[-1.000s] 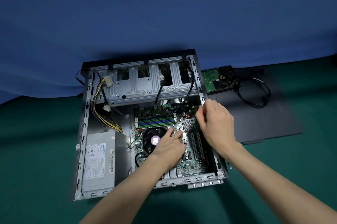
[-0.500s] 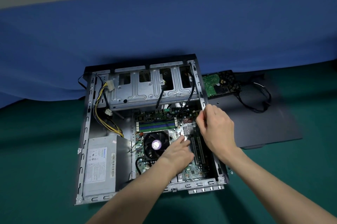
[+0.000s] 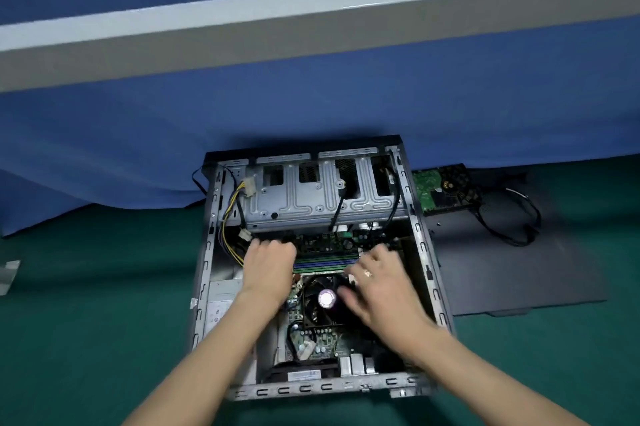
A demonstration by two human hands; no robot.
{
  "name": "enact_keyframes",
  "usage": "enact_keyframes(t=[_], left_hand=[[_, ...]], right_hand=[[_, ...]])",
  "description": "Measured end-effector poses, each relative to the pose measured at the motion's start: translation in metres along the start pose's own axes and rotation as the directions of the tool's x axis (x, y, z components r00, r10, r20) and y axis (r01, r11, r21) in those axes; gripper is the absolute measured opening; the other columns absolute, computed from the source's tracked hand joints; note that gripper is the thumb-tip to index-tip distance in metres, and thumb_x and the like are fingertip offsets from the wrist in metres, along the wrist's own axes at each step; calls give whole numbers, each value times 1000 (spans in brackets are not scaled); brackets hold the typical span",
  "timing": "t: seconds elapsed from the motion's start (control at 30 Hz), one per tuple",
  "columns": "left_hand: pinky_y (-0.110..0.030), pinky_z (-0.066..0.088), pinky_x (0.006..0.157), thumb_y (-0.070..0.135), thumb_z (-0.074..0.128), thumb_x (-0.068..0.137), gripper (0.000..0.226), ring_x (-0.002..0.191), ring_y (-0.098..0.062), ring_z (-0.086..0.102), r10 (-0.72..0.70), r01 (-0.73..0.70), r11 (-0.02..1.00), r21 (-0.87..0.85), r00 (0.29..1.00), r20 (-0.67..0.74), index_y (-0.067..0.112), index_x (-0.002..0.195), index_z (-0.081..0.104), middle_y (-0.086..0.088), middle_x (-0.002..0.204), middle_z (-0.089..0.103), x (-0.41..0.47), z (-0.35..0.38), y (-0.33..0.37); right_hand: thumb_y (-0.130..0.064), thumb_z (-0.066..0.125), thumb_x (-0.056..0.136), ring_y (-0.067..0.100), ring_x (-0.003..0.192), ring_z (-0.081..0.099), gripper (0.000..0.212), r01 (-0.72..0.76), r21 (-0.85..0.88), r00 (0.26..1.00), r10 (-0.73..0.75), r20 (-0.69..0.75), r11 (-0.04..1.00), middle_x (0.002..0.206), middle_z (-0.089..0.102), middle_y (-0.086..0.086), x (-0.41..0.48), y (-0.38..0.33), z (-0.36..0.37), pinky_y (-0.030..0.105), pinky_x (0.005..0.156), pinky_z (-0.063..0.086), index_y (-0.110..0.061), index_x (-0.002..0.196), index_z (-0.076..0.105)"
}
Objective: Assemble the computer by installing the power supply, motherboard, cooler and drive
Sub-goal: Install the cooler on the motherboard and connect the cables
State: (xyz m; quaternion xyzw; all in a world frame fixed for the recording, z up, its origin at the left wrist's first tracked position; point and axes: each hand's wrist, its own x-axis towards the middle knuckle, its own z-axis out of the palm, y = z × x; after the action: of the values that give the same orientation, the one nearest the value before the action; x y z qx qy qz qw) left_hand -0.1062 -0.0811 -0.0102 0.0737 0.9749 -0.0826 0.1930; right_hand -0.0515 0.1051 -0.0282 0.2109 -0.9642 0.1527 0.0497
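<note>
left hand (image 3: 268, 269): lying knuckles-up over the motherboard (image 3: 322, 342) left edge, fingertips hidden, grip unclear
right hand (image 3: 377, 282): blurred, fingers spread over the cooler (image 3: 323, 299), holding nothing visible
case (image 3: 420, 245): sitting frame centre
power supply (image 3: 223, 304): lower left, mostly covered by forearm

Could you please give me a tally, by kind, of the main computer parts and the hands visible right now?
Computer case: 1
Power supply: 1
Motherboard: 1
Cooler fan: 1
Hard drive, outside the case: 1
Side panel: 1
Hands, left hand and right hand: 2
Total: 8
</note>
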Motion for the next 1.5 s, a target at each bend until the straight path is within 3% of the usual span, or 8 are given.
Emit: enact_keyframes(t=[0.07,0.13,0.33,0.73,0.93,1.0,1.1,1.5], left_hand=[[-37,42,92,5,54,89,25,113,-30,57,-3,13,998,-54,981,192,12,113,56,-10,117,59,9,2,-10],[-38,45,92,7,55,90,29,116,-32,54,16,33,988,-150,949,315,10,119,52,-13,125,53,20,7,-15],[-38,45,99,14,65,86,48,124,-30,51,19,52,985,-166,917,399,10,131,47,-14,135,51,52,22,-4],[-35,46,93,19,69,85,46,121,-26,53,-68,150,971,-189,921,385,13,128,52,-8,131,55,59,29,4],[-38,56,67,2,42,98,12,44,-14,60,53,366,709,-603,825,563,-7,101,51,-9,61,63,51,18,-17],[-41,54,86,6,57,93,11,68,-19,67,-11,362,769,-527,832,555,-2,99,56,-11,78,68,51,20,-18],[-34,45,101,21,80,75,58,117,-26,56,-43,222,917,-333,882,469,6,124,53,-10,126,59,54,21,-13],[-32,46,97,3,57,87,46,123,-25,52,-69,171,965,-199,897,436,8,132,49,-11,135,52,61,33,-9]], right_hand=[[-50,67,82,25,126,37,69,1,70,928,-27,372,998,139,49,6,5,-13,19,41,108,33,-15,138,48],[-54,64,81,24,145,12,93,6,89,848,-52,527,996,161,12,3,11,-20,33,41,118,10,-17,153,17],[-50,65,82,19,148,7,99,56,89,869,-92,486,994,162,10,4,11,-18,54,29,114,-8,-18,154,6],[-58,61,81,14,147,12,94,-7,185,871,-85,485,983,160,18,-1,11,-13,56,20,112,-10,-24,154,13],[-59,63,79,12,147,11,95,-55,204,877,-50,478,977,160,17,-5,10,-14,55,19,111,-11,-28,154,12],[-60,61,79,11,147,10,95,-65,212,876,-46,481,975,160,16,-6,10,-15,54,19,111,-11,-28,153,13],[-62,60,79,10,147,9,94,-75,225,876,-43,481,971,160,16,-7,9,-15,54,19,111,-11,-27,153,14],[-61,62,78,9,146,10,94,-98,240,881,-27,472,966,160,17,-7,7,-13,61,19,113,-10,-30,153,15]])
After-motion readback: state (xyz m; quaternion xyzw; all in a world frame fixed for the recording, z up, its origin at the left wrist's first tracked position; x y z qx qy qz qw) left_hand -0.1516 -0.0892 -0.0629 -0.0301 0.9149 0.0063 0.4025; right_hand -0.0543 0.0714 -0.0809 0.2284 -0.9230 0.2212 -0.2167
